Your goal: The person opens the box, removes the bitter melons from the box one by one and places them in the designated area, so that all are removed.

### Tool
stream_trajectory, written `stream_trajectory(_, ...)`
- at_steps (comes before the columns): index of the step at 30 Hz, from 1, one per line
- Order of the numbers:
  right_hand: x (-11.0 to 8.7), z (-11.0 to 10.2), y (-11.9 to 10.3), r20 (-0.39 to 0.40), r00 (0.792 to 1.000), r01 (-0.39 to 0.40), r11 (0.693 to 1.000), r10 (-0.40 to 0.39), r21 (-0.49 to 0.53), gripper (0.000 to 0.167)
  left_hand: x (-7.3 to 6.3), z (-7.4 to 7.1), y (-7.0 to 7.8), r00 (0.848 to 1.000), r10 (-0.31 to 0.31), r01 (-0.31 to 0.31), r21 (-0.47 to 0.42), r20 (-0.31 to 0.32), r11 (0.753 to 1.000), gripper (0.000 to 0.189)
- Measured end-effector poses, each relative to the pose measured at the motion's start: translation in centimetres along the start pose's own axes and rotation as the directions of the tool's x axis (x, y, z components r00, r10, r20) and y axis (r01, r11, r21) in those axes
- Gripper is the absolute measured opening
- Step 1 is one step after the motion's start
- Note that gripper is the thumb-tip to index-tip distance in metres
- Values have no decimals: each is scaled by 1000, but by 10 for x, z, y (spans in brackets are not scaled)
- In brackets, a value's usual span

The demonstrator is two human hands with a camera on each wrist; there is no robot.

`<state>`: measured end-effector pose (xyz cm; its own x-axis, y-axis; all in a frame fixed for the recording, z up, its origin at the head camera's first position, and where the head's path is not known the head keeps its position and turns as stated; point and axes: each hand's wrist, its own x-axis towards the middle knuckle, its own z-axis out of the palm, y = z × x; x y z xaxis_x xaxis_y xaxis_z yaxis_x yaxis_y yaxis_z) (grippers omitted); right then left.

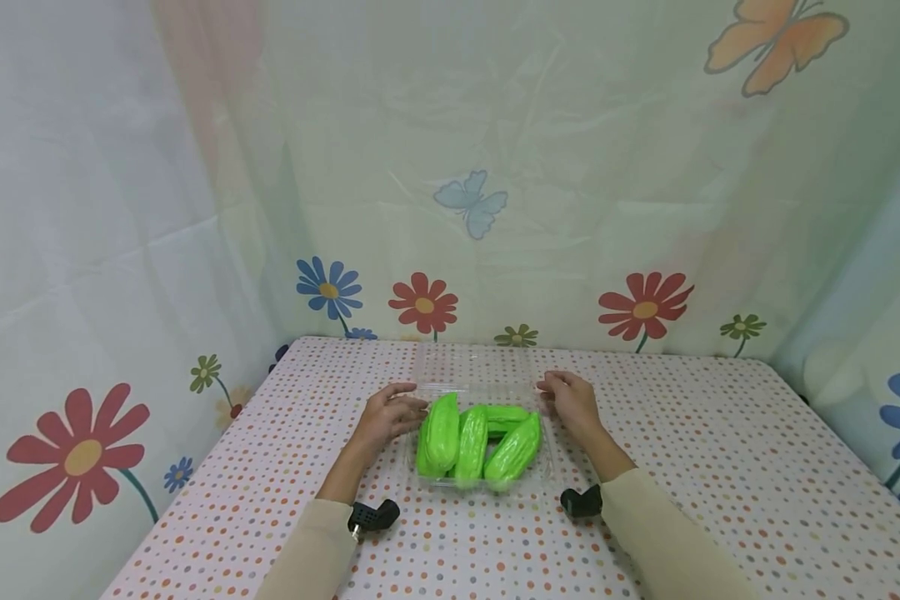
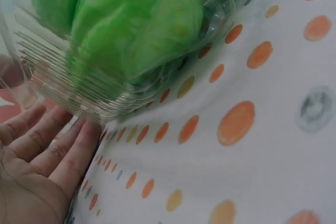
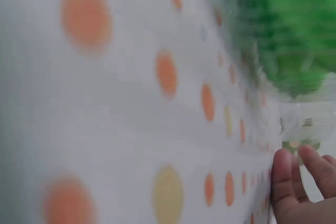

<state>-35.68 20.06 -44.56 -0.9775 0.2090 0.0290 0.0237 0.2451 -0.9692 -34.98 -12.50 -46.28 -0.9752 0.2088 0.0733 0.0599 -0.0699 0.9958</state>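
Green gourds (image 1: 442, 433) lie packed in a clear box (image 1: 437, 482) on a dotted table (image 1: 682, 433), its lid (image 1: 472, 367) open at the far side; the left hand (image 1: 392, 414) is at the box's far left corner, its fingers nearly straight, while the right hand (image 1: 572, 400) is at the opposite corner, fingers partly bent; whether they pinch plastic, we cannot tell. We judge the step in hand to be handling the lid, with the gourds already inside; swinging it over would call for a hold on both sides, clear of the tall left gourd. From the head we see both hands and the flowered cloth (image 1: 555, 125) behind; only the left wrist's view shows us the box's ribbed corner beside the fingertips; the right wrist's shows us a gap between digits.
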Motion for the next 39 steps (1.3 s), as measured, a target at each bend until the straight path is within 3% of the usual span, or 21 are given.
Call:
stream_trajectory(6,-14,-5,-4,0,999,-37,997,37,72,47,-2,1,-1,1000,3,-2,-23,8,1000,60)
stream_trajectory(14,-31,-5,-14,-45,999,16,995,-11,97,44,-8,0,-2,998,1,-4,-41,-65,999,58)
stream_trajectory(23,-48,-3,-31,-82,997,1,1000,-1,7,37,-6,3,-2,999,18,-19,-31,-45,999,56)
stream_trajectory(39,-73,-4,-43,6,997,82,988,-82,-127,38,-9,7,2,997,36,-37,-20,-63,999,55)
